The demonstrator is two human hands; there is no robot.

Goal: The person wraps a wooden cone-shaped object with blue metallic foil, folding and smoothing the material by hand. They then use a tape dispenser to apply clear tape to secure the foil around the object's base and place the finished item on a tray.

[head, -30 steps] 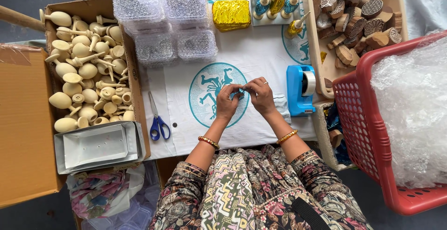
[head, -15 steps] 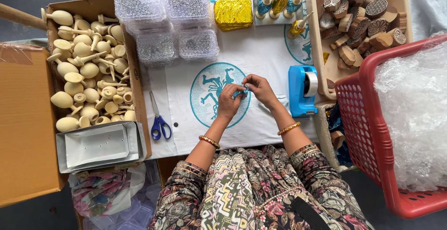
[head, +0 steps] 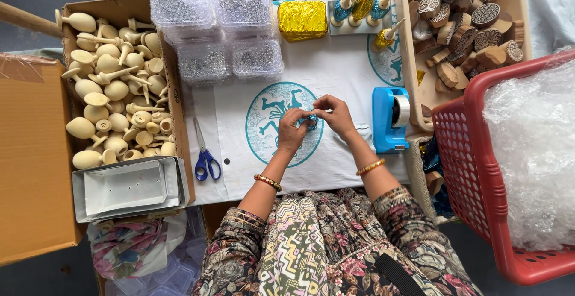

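My left hand point(head: 291, 130) and my right hand point(head: 335, 114) meet over the middle of the white cloth point(head: 335, 68), above its round teal print. Between the fingertips of both hands sits a small object wrapped in shiny blue foil point(head: 311, 120). Most of it is hidden by my fingers. Both wrists wear bangles.
A blue tape dispenser point(head: 389, 118) stands right of my hands, blue-handled scissors point(head: 205, 153) lie to the left. A cardboard box of plain wooden tops point(head: 114, 86) is far left, clear plastic boxes point(head: 215, 29) at the back, carved wooden blocks point(head: 461, 20) back right, a red basket point(head: 479, 170) with plastic at right.
My hands have stayed over the teal print, with the fingers shifting slightly around the blue foil object. Nothing else has moved.
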